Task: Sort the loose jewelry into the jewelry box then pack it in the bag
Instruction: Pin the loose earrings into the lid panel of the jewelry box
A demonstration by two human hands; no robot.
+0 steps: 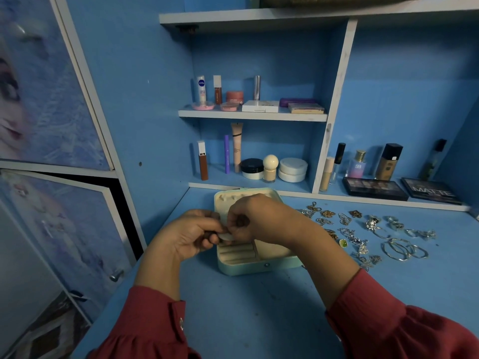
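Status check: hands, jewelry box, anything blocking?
Both hands, left and right, pinch a small pale piece over the open box. Loose jewelry waits right. Nothing blocking.

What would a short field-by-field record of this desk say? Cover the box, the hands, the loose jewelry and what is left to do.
box: mint jewelry box, lid open, on the blue desk
left hand: pinches a small pale piece over the box
right hand: pinches the same piece
loose jewelry: spread on the desk, right of the box
remaining: most pieces unsorted; no bag in view
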